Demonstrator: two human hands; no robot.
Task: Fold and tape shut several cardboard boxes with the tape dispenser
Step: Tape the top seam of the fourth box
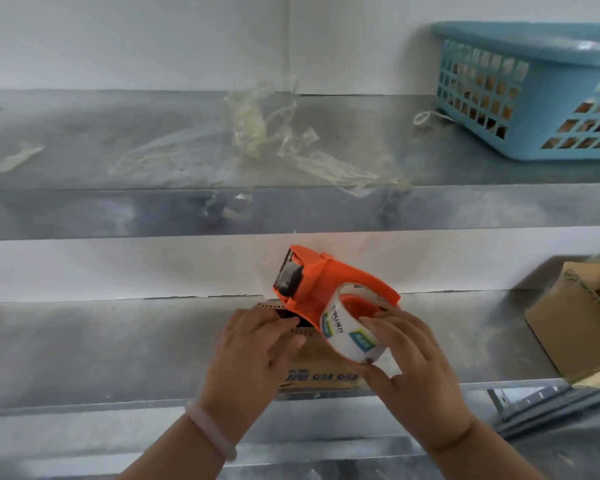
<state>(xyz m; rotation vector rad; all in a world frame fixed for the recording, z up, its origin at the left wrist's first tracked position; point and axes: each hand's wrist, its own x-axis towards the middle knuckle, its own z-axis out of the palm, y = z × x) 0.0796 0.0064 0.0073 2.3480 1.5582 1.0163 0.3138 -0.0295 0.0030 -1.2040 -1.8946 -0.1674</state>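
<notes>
Tape dispenser (321,282): orange, held up over the small box, toothed cutter end pointing up and away toward the wall, handle arching back to the right.
Tape roll (343,341): white with blue and green label patches, seated in the dispenser, facing the camera, hub visible through its middle.
Right hands' side: right hand (409,362) wrapped round the roll end of the dispenser, thumb under the roll's lower edge, fingers curled over its upper rim by the hub.
Small cardboard box (321,370): lying flat on the lower shelf, just under the dispenser, dark printed characters along its near edge, corrugated far edge showing beside the left fingers; mostly hidden by both hands.
Left hands' side: left hand (253,348) laid palm-down on the box's left part, fingers fairly straight and spread, gripping nothing; pale bracelet (210,431) on the wrist.
Lower shelf (101,348): bare grey metal, carrying the small box near its front edge.
Second cardboard box (575,323): at the right end of the lower shelf, well apart from the hands, top flaps partly raised.
Upper shelf (66,133): grey metal, against a white wall.
Tape scraps (267,129): crumpled clear strips, strewn mid-shelf, some hanging over the front lip.
Blue basket (534,98): lattice-sided plastic, at the shelf's right end; contents too unclear to tell.
</notes>
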